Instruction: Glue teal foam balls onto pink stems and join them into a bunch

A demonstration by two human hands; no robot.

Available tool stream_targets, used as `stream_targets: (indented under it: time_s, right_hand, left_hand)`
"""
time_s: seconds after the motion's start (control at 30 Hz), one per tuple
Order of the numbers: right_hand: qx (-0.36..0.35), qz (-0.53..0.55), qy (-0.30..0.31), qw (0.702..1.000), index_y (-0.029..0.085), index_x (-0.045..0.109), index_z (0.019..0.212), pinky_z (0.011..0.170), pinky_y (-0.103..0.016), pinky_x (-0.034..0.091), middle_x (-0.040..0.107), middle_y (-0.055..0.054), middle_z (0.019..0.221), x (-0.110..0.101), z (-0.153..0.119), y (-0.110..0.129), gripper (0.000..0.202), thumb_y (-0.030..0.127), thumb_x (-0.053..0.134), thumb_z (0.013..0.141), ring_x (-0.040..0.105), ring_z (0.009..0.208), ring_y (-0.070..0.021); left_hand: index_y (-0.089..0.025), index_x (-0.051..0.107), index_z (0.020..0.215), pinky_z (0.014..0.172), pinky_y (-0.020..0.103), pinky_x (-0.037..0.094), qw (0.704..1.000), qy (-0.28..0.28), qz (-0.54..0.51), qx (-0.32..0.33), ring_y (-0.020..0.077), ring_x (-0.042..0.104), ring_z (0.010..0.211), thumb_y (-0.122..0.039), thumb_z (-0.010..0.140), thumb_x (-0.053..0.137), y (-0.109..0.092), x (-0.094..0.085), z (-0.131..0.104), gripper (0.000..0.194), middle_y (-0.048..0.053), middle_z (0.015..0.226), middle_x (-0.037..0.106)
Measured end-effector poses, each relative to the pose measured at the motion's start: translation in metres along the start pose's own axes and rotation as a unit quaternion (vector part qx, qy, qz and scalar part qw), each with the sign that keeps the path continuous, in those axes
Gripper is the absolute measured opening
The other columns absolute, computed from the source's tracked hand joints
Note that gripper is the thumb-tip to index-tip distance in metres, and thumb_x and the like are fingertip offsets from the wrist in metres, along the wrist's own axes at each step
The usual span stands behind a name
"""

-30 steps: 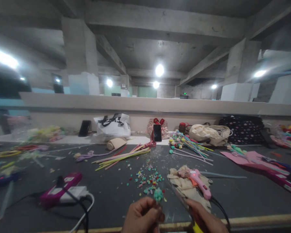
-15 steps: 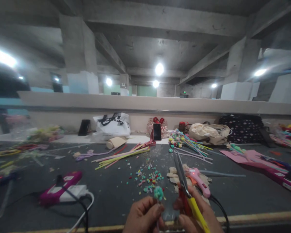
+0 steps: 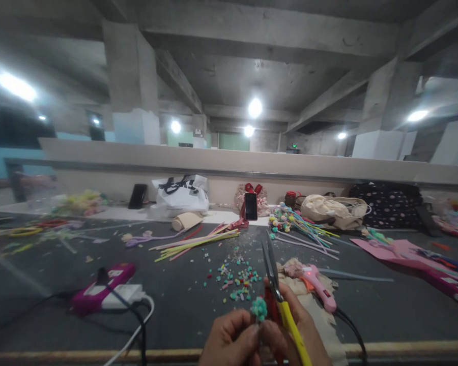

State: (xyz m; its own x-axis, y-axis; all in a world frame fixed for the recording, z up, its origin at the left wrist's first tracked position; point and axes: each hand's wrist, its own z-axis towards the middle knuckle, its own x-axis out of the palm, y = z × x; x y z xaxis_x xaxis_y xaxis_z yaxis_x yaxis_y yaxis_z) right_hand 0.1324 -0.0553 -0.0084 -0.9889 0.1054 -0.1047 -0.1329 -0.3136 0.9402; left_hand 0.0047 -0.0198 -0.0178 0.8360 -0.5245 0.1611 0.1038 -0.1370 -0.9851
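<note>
Near the table's front edge, my left hand (image 3: pixel 232 338) pinches the stem of a small teal pipe-cleaner flower (image 3: pixel 259 308) just under its fluffy head. Close beside it, my right hand (image 3: pixel 297 325) is wrapped around scissors (image 3: pixel 277 292) with one yellow and one red handle. Their metal blades point up and away, slightly parted. The fingertips of my right hand come up to the flower's stem; whether they grip it is hard to see. Beyond the flower lie many small coloured snippets (image 3: pixel 240 277). A pink glue gun (image 3: pixel 316 287) rests on a crumpled beige cloth (image 3: pixel 290 269) to the right.
Pipe-cleaner stems (image 3: pixel 198 245) lie in a bundle mid-table, with finished flowers (image 3: pixel 284 218) behind the scissors. A purple power strip (image 3: pixel 107 287) with cords is at left. A phone (image 3: pixel 251 206), a white bag (image 3: pixel 181 195) and a beige bag (image 3: pixel 334 211) line the back.
My right hand has come in to the left, bringing the scissors closer to my left hand, and its fingers now meet the flower's stem. The view has shifted slightly.
</note>
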Motion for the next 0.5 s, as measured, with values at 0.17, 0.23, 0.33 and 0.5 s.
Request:
stream_targets:
  time_s: [0.17, 0.23, 0.33, 0.5]
  right_hand:
    - [0.005, -0.003, -0.023, 1.000, 0.020, 0.040, 0.108, 0.035, -0.015, 0.024, 0.040, 0.006, 0.058, 0.001, -0.001, -0.012, 0.050, 0.043, 0.057, 0.067, 0.026, 0.039, -0.0046]
    - [0.000, 0.001, -0.041, 0.999, 0.021, 0.042, 0.107, 0.035, -0.015, 0.023, 0.039, 0.006, 0.055, 0.002, 0.000, -0.015, 0.050, 0.044, 0.058, 0.066, 0.025, 0.038, -0.0045]
    - [-0.017, 0.009, -0.061, 0.998, 0.022, 0.044, 0.107, 0.036, -0.015, 0.026, 0.044, 0.004, 0.059, 0.004, 0.001, -0.015, 0.051, 0.043, 0.061, 0.064, 0.027, 0.039, -0.0050]
    - [-0.006, 0.006, -0.041, 0.999, 0.021, 0.044, 0.108, 0.033, -0.014, 0.020, 0.039, 0.007, 0.055, 0.003, 0.002, -0.017, 0.051, 0.041, 0.062, 0.064, 0.021, 0.037, -0.0034]
  left_hand:
    - [-0.015, 0.048, 0.048, 0.038, 0.018, 0.018, 0.999, -0.005, 0.051, 0.009, 0.0040, 0.030, 0.032, -0.054, 0.053, 0.060, 0.001, -0.001, 0.002, 0.041, -0.006, 0.033, 0.044]
    - [-0.016, 0.046, 0.048, 0.038, 0.018, 0.019, 0.998, -0.005, 0.068, 0.012, 0.0043, 0.031, 0.033, -0.056, 0.052, 0.059, 0.001, -0.001, 0.002, 0.042, -0.007, 0.033, 0.043]
    - [-0.016, 0.046, 0.048, 0.039, 0.019, 0.019, 0.996, -0.008, 0.085, 0.013, 0.0047, 0.031, 0.034, -0.058, 0.052, 0.057, 0.001, 0.000, 0.003, 0.044, -0.007, 0.033, 0.042]
    - [-0.016, 0.048, 0.047, 0.040, 0.018, 0.019, 0.995, -0.021, 0.094, 0.032, 0.0050, 0.030, 0.036, -0.057, 0.053, 0.057, -0.001, 0.001, 0.002, 0.042, -0.007, 0.034, 0.040]
